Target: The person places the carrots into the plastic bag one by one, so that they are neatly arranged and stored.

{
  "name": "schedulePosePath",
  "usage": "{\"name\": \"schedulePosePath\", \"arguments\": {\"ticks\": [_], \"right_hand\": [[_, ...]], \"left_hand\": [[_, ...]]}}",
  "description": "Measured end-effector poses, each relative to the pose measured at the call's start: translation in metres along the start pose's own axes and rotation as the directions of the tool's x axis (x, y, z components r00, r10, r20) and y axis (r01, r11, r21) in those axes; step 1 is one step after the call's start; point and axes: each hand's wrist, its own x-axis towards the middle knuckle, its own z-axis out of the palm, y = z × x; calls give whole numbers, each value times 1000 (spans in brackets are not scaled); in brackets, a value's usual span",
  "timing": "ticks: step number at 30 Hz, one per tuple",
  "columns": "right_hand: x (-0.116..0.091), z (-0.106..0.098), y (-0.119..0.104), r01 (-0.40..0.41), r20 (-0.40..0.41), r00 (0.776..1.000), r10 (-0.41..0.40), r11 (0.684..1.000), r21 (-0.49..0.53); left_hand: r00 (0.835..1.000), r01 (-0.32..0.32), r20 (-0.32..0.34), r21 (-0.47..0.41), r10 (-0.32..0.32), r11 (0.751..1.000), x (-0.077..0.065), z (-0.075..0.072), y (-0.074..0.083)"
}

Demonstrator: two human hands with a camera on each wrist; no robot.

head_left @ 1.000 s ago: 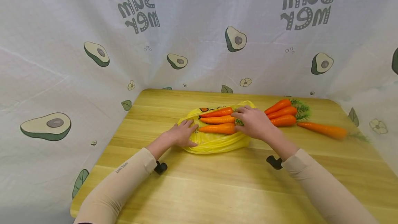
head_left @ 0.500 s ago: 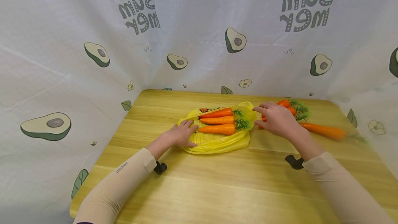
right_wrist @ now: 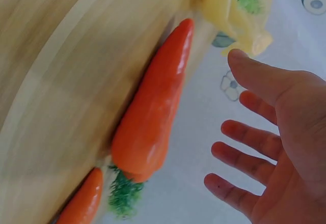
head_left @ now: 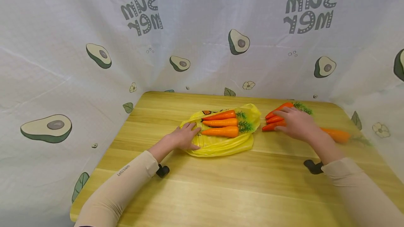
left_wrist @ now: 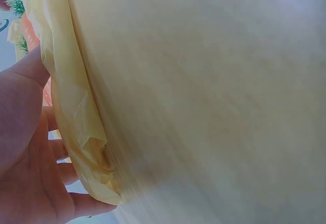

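Observation:
My left hand point(head_left: 184, 136) rests, fingers spread, on the left end of a yellow plastic bag point(head_left: 221, 151). In the left wrist view its thumb and fingers lie along the bag's folded edge point(left_wrist: 76, 96). Three carrots point(head_left: 221, 131) with green tops lie side by side in the bag's mouth. To the right, my right hand point(head_left: 296, 123) hovers over a group of red-orange carrots point(head_left: 274, 126), covering part of them. The right wrist view shows that hand point(right_wrist: 285, 142) with fingers extended and nothing in it, apart from a carrot point(right_wrist: 153, 107).
Another orange carrot point(head_left: 338, 135) lies farther right, partly behind the right wrist. Everything sits on a wooden table point(head_left: 202, 192). A white curtain point(head_left: 202, 20) with avocado prints surrounds the table's back and sides.
My right hand has moved right, from the carrot tops at the bag to over the loose carrots. The green tops in the bag are now uncovered. The left hand has stayed in place.

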Motion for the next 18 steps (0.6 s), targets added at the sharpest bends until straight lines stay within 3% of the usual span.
{"name": "schedulePosePath", "arguments": {"ticks": [12,18], "right_hand": [[-6,13,31,-65,97,993,61,997,36],[-5,19,39,-36,90,995,35,999,7]], "left_hand": [[1000,7,9,-33,-6,999,1,1,0],[1000,13,17,-47,-12,999,1,1,-1]]}}
